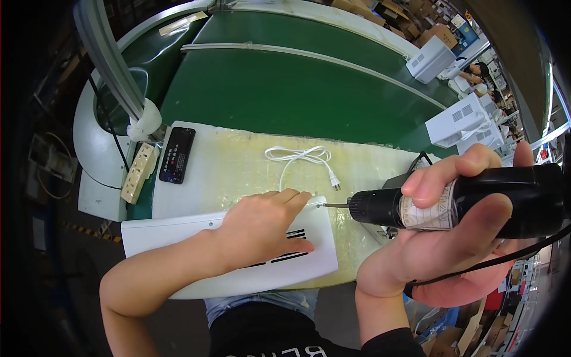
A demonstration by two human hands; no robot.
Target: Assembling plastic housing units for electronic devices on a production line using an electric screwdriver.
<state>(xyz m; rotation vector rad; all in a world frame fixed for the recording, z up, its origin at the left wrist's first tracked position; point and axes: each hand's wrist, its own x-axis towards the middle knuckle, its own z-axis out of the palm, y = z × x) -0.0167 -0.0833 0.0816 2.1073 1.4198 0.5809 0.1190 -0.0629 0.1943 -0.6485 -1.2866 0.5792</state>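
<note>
A white appliance casing (178,238) with black slots lies across the near side of the bench. My left hand (256,223) grips its far edge, the thumb spread over the slotted face and the fingers at the edge. My right hand (452,220) is wrapped round a black corded electric screwdriver (505,199), held level. The bit points left and meets the casing's far right corner, at a small screw (319,205). Just beyond the casing, a white power cord (297,156) lies in a tied bundle, its plug to the right.
A black phone-like device (177,156) and a beige power strip (140,172) lie at the left, beside a metal post (110,59). A green conveyor belt (297,77) runs behind. White box-shaped appliances (461,119) stand at the far right, near another person (476,74).
</note>
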